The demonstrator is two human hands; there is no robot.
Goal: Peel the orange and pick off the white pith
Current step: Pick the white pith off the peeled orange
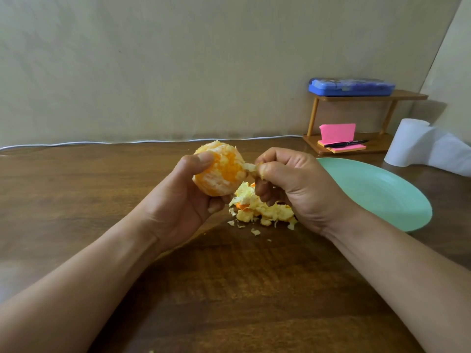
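Note:
My left hand [183, 200] grips a peeled orange [221, 171] above the wooden table, thumb over its top. The fruit shows orange flesh with patches of white pith. My right hand [293, 184] pinches a strip of pith [251, 167] between thumb and forefinger; the strip still joins the orange's right side. A pile of peel and pith scraps [260, 210] lies on the table below and between both hands, partly hidden by my right hand.
A mint-green plate [382, 192] lies to the right of my right hand. Behind it stand a small wooden shelf [356, 98] with a blue case, pink sticky notes and a pen, and a roll of white paper [407, 143]. A white cable [127, 142] runs along the wall.

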